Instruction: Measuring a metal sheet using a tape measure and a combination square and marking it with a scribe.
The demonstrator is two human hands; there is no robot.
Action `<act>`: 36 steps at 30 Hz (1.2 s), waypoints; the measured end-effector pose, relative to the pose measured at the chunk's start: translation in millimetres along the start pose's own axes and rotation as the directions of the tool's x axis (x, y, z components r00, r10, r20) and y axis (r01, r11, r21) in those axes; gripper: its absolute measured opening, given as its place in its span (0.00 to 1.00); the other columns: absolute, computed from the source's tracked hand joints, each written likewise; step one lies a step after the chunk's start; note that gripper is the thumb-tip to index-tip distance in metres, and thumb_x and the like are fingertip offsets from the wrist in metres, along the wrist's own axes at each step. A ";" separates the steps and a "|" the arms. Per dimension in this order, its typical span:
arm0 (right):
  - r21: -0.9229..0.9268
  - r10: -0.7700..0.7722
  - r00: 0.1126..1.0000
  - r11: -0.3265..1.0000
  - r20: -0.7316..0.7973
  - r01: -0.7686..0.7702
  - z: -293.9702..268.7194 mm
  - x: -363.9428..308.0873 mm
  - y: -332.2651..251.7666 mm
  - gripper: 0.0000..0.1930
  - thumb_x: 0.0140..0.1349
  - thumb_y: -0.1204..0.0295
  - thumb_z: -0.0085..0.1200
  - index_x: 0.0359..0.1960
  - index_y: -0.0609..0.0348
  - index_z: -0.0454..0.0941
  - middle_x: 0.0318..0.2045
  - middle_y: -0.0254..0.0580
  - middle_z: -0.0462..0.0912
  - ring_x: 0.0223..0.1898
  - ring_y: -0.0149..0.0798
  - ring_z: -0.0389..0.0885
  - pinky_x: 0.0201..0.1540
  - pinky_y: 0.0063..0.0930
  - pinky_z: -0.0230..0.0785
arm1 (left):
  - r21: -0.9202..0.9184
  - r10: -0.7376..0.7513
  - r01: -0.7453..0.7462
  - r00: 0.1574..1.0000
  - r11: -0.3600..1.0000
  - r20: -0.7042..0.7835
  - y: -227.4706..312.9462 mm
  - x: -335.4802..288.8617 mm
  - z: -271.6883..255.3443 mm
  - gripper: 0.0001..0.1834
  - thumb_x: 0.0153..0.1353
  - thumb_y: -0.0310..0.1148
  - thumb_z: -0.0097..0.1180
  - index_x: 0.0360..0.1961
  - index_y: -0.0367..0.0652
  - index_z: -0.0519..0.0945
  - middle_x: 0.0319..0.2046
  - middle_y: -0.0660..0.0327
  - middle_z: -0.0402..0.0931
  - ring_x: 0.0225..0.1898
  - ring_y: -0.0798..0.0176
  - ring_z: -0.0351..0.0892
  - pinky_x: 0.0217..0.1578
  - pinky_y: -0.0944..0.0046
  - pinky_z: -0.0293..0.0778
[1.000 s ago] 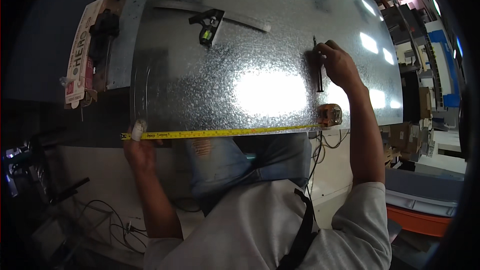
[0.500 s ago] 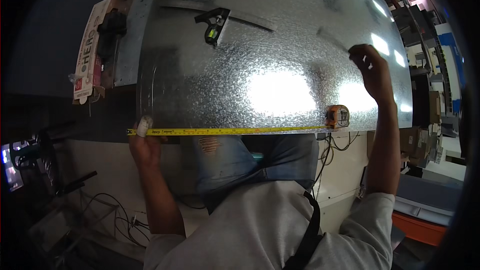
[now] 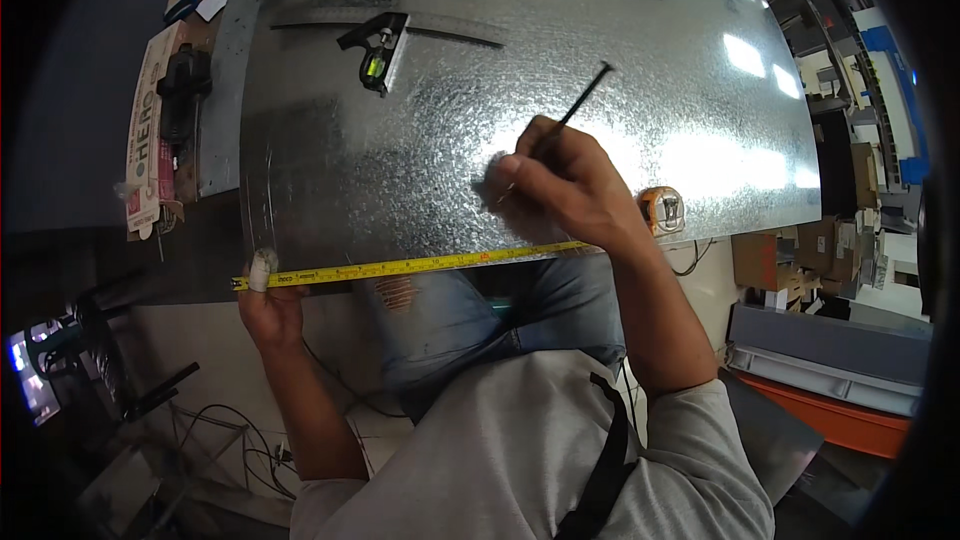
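My left hand pinches the hooked end of a yellow tape measure blade at the near left corner of a shiny metal sheet. Pale wrapping covers its thumb. Along the sheet's near edge the blade runs right to the orange tape measure case, partly behind my right wrist. Closed around a thin dark scriber, my right hand hovers over the sheet, just beyond the blade; its fingertips are blurred. Farther off, a combination square with a black head and green vial lies on the sheet.
Left of the sheet lie a long white-and-red box and a black tool. Scissors with blue handles are at the far left. Cardboard boxes and an orange bin stand at the right. Cables hang below the sheet.
My right hand has swung left and nearer from the sheet's right side, and the scriber now shows clearly in it. My left hand still holds the blade's end. The whole view has shifted slightly.
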State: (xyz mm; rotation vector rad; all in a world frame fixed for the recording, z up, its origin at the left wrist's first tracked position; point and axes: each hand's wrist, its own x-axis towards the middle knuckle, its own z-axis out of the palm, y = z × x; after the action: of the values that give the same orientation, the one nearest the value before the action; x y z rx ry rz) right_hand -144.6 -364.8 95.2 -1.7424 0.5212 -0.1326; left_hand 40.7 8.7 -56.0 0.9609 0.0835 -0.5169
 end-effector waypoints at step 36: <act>-0.244 0.022 0.969 0.969 0.246 0.040 9.8 5.0 10.3 0.11 0.62 0.66 0.70 0.27 0.58 0.82 0.20 0.29 0.80 0.23 0.25 0.75 0.27 0.26 0.63 | -0.001 0.025 -0.025 0.996 1.000 -0.082 3.2 -1.6 18.5 0.12 0.76 0.35 0.51 0.51 0.38 0.79 0.37 0.59 0.83 0.31 0.64 0.82 0.26 0.64 0.76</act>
State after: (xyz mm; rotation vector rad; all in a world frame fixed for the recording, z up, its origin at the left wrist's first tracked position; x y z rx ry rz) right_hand -139.3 -359.6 82.1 -1.9718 0.3570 0.1489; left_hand 37.9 -4.0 -42.4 0.9799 0.1456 -0.4547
